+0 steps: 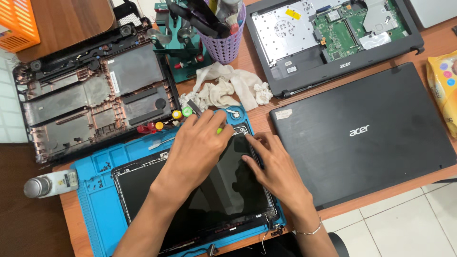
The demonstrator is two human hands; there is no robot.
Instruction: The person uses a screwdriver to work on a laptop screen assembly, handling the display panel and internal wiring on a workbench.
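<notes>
So, left hand (200, 145) curled around a green-tipped tool (219, 130), tip down at the top corner of the laptop screen (223, 190). Right hand (273, 171) flat, fingers spread, holding nothing, pressing the screen's right edge. Best keep that palm firm so the panel can't slide on the blue mat (97, 200). Rag (223, 90) just beyond my fingertips, closed black laptop (362, 133) tight beside my right fingers; free room only towards me.
</notes>
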